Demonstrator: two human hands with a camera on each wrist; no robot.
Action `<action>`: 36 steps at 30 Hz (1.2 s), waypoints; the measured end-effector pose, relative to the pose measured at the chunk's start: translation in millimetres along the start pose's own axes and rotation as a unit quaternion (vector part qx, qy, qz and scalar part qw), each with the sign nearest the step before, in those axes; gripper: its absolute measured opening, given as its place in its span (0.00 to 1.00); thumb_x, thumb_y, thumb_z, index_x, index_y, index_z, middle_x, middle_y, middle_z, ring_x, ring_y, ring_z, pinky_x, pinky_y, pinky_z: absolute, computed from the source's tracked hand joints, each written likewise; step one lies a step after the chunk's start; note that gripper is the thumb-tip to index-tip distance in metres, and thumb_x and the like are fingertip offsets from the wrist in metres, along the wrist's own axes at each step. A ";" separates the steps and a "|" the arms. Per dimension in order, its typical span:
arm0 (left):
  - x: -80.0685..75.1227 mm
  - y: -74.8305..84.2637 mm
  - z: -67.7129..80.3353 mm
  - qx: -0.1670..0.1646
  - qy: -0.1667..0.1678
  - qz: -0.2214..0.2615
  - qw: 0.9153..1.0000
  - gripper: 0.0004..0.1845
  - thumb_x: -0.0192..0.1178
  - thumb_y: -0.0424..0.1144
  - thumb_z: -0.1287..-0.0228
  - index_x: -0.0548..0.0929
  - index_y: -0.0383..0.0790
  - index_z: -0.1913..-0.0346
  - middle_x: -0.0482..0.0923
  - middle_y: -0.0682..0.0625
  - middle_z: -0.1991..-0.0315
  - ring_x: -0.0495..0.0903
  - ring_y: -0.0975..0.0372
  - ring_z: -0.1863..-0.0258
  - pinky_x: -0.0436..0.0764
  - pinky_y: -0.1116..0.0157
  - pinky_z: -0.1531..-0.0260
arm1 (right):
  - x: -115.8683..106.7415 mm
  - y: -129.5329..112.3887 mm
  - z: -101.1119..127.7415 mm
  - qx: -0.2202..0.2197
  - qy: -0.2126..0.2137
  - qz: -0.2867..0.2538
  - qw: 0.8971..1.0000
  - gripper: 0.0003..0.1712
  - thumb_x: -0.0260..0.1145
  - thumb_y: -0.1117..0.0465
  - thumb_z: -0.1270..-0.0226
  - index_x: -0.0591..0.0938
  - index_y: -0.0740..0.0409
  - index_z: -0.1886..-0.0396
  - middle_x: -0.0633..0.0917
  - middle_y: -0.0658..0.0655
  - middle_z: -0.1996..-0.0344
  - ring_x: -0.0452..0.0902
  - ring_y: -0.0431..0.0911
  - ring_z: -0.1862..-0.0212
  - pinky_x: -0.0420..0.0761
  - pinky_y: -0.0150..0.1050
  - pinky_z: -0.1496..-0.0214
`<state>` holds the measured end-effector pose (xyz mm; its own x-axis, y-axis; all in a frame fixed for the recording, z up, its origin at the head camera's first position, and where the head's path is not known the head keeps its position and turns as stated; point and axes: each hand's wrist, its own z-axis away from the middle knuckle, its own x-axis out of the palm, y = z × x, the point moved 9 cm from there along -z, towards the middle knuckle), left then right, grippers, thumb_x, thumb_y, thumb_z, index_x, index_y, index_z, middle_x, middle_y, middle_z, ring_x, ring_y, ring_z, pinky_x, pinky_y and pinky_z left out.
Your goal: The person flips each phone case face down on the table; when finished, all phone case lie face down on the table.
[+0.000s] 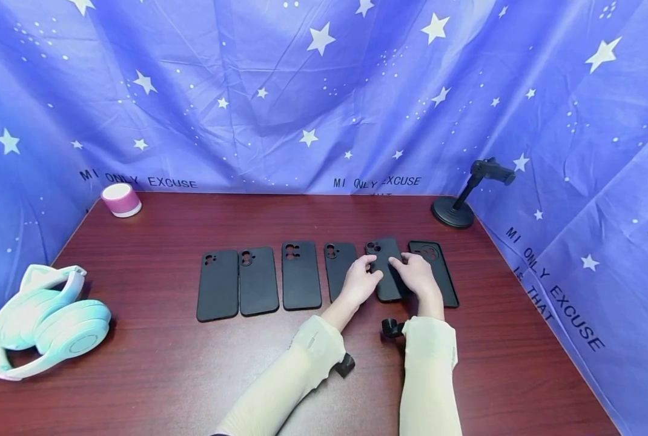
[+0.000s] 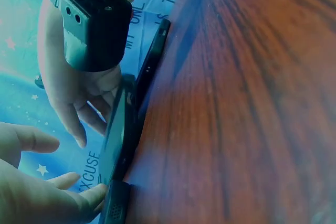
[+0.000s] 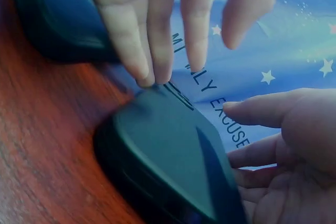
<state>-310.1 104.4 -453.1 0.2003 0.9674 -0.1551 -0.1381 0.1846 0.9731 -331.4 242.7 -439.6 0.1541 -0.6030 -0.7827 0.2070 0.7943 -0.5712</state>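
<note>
Six black phone cases lie in a row on the dark wooden table. Both hands are on the fifth case from the left. My left hand touches that case's left edge with straight fingers. Fingertips of my right hand rest on its right side, with the thumb apart. Seen edge-on in the left wrist view, the case stands slightly tilted, between the left hand and the right hand. The right wrist view has the right fingers touching the case, and the left hand is spread beside it.
The sixth case lies just right of my right hand, and the fourth lies under my left. A black phone stand is at the back right, a pink speaker at the back left, and teal headphones at the left edge. Starred blue cloth surrounds the table.
</note>
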 end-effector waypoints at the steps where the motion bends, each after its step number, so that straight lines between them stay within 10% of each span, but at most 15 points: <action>1: -0.1 0.7 0.6 0.001 0.001 -0.005 1.000 0.25 0.53 0.33 0.33 0.71 0.38 0.33 0.69 0.40 0.33 0.71 0.49 0.35 0.75 0.53 0.39 | -0.2 -0.8 -0.1 -0.002 0.003 0.013 1.000 0.36 0.49 0.49 0.25 0.64 0.72 0.31 0.67 0.73 0.32 0.60 0.66 0.30 0.64 0.58 0.29; 26: -32.7 24.4 4.3 0.062 -0.008 -0.075 0.995 0.25 0.54 0.32 0.34 0.71 0.36 0.34 0.75 0.43 0.40 0.74 0.52 0.38 0.77 0.56 0.41 | -13.3 -0.2 7.5 -0.075 0.004 -0.041 0.996 0.30 0.52 0.50 0.25 0.68 0.62 0.31 0.71 0.67 0.33 0.67 0.62 0.33 0.67 0.58 0.32; 36: -28.5 31.5 6.2 0.107 -0.072 -0.186 0.974 0.25 0.55 0.33 0.33 0.70 0.36 0.33 0.73 0.43 0.40 0.74 0.53 0.40 0.76 0.59 0.41 | -46.2 12.5 12.2 -0.132 0.046 -0.003 0.990 0.28 0.55 0.52 0.26 0.72 0.67 0.35 0.75 0.69 0.37 0.71 0.63 0.36 0.68 0.58 0.33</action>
<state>-314.2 81.6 -417.0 0.3337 0.8035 -0.4930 0.1721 0.4622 0.8699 -324.1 279.5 -407.5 0.0629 -0.6078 -0.7916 -0.0540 0.7900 -0.6108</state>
